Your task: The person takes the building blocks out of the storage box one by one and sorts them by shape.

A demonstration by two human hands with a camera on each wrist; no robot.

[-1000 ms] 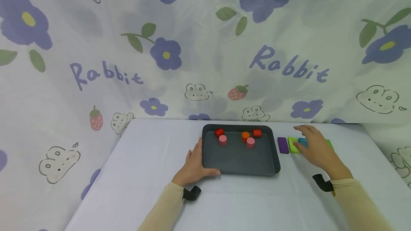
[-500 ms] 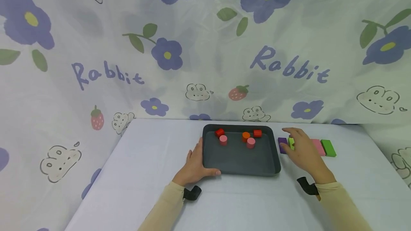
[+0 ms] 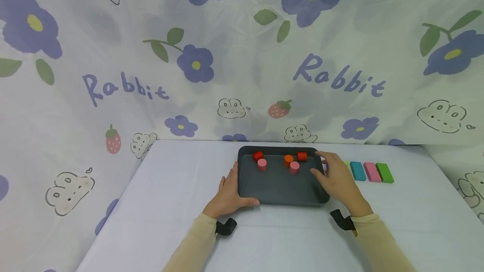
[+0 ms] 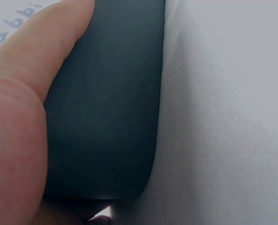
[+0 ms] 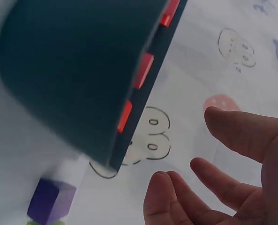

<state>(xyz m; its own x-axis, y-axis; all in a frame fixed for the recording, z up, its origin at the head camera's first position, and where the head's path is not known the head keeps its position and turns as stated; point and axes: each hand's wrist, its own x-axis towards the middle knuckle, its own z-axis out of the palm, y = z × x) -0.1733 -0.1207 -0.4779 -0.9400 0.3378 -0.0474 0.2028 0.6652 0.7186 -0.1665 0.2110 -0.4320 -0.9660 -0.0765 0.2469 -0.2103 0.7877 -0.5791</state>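
A dark grey tray (image 3: 280, 190) lies on the white tabletop. My left hand (image 3: 226, 198) rests against its near left corner, the fingers straight along the left side and the thumb along the front wall. In the left wrist view the thumb (image 4: 24, 93) lies beside the tray's wall. My right hand (image 3: 338, 179) hovers by the tray's right edge, thumb and fingers spread with nothing between them. Inside the tray are several small cylinders: a red one (image 3: 258, 156), a pink one (image 3: 262, 164), an orange one (image 3: 288, 160), another red (image 3: 302, 156) and another pink (image 3: 294, 167).
Right of the tray lies a row of flat rectangular blocks: a blue block (image 3: 358, 171), a pink block (image 3: 372, 172) and a green block (image 3: 385, 173). The right hand mostly covers the yellow-green block and a purple block (image 5: 49, 201). A patterned curtain (image 3: 242, 62) hangs behind the table.
My right hand has moved left, from over the coloured blocks to the tray's right edge, uncovering the blue, pink and green blocks. The left hand and the tray have stayed in place.
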